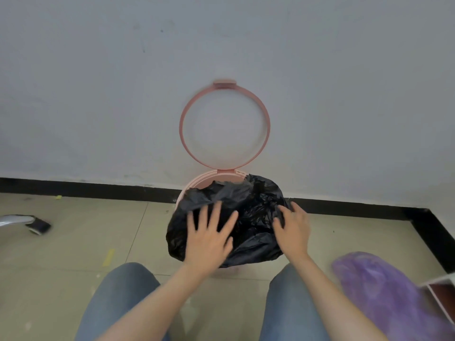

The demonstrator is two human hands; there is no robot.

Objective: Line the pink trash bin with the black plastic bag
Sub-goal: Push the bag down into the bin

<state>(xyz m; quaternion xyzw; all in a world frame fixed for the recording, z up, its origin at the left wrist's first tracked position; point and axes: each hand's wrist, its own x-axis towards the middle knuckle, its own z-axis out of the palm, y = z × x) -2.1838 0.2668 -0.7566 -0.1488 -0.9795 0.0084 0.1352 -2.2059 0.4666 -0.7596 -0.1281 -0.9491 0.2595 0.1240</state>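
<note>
Pink round plastic trash bin [197, 184] sits on the floor directly ahead of your two hands, backed up against the white wall [98, 82], and only its far rim shows. Crumpled black plastic bag [251, 205] is heaped over the bin's mouth and drapes down its near side, hiding most of the bin; the far left arc of the rim is still bare of plastic. Your left hand [209, 238] lies flat on the near left part of the bag, fingers spread wide and grasping nothing. Your right hand [293, 228] rests on the bag's right edge with its fingers curled into the plastic; whether they actually pinch a fold, you cannot tell, as the hand is blurred. Beyond both hands, the bin's pink hinged ring [225, 125] stands flipped up, leaning against the wall above the far rim. A black baseboard [86, 189] runs along the foot of the wall behind the bin and turns toward you far to the right. Beside your right forearm lies a translucent purple plastic bundle [384, 296], touching a white-edged box corner [440, 290] at the frame's edge. Well to the left of your left hand, a silver curved leg with a dark foot [27, 223] rests on the beige tiled floor [73, 242]. Your blue-jeaned knees [123, 291] flank your forearms.
</note>
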